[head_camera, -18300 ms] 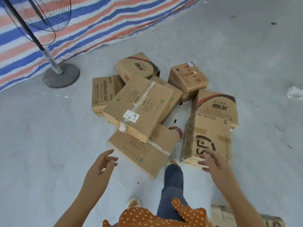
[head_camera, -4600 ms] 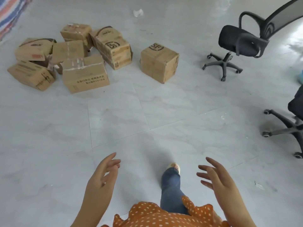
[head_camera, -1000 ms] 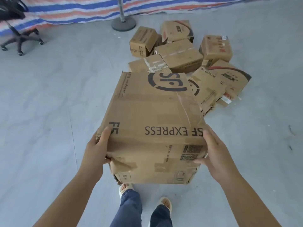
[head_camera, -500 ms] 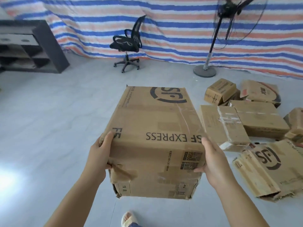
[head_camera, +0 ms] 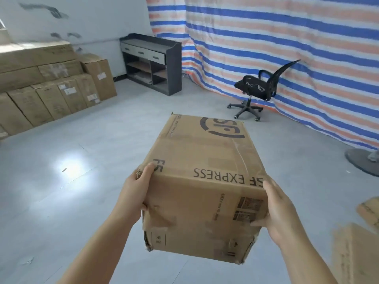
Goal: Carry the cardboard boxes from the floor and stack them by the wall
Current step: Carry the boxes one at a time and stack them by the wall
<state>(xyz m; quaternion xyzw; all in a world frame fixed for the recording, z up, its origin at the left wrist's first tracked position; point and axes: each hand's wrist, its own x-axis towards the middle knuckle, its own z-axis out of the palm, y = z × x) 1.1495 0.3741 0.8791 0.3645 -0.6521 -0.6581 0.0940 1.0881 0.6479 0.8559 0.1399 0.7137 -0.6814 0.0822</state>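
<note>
I carry a worn brown cardboard box (head_camera: 205, 181) printed "SF EXPRESS" in front of me, off the floor. My left hand (head_camera: 134, 193) grips its near left edge, thumb on top. My right hand (head_camera: 274, 210) grips its near right edge, thumb on the side. Large cardboard boxes (head_camera: 51, 87) are stacked along the white wall at the far left. Corners of two more floor boxes (head_camera: 356, 242) show blurred at the lower right.
A dark cabinet (head_camera: 151, 62) with drawers stands in the far corner. A black office chair (head_camera: 260, 89) sits before the striped tarp (head_camera: 287, 37). A fan's round base (head_camera: 363, 160) lies at the right edge. Grey tiled floor (head_camera: 71, 171) stretches toward the wall stack.
My view has swung left with the box still held in both hands. The floor pile has slid out to the right, and the wall stack and cabinet have come into view.
</note>
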